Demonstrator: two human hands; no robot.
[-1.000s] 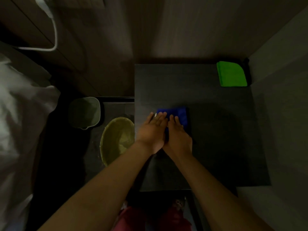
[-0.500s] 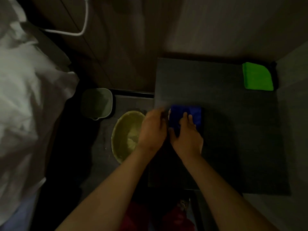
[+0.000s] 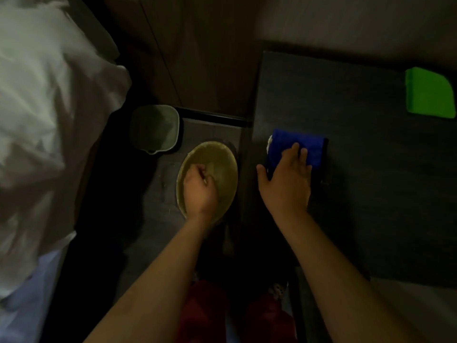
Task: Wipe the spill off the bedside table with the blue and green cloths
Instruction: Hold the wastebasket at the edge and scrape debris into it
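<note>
The blue cloth (image 3: pixel 306 149) lies folded near the left edge of the dark bedside table (image 3: pixel 371 194), with a small white bit at its left end. My right hand (image 3: pixel 286 181) rests flat on the cloth, fingers straight and the thumb spread toward the table's edge. My left hand (image 3: pixel 200 189) hangs off the table over a yellow bowl (image 3: pixel 222 157) on the floor. Its fingers are curled together, and I cannot make out anything in them. The green cloth (image 3: pixel 430 92) lies folded at the table's far right corner, away from both hands.
A small grey bin (image 3: pixel 155 129) stands on the floor just behind the yellow bowl. White bedding (image 3: pixel 44 120) fills the left side. A wooden wall panel runs behind the table. My red-clad knees (image 3: pixel 205 313) show at the bottom.
My left hand has left the blue cloth and gone left and down over the yellow bowl. My right hand stays on the cloth. The view has swung left.
</note>
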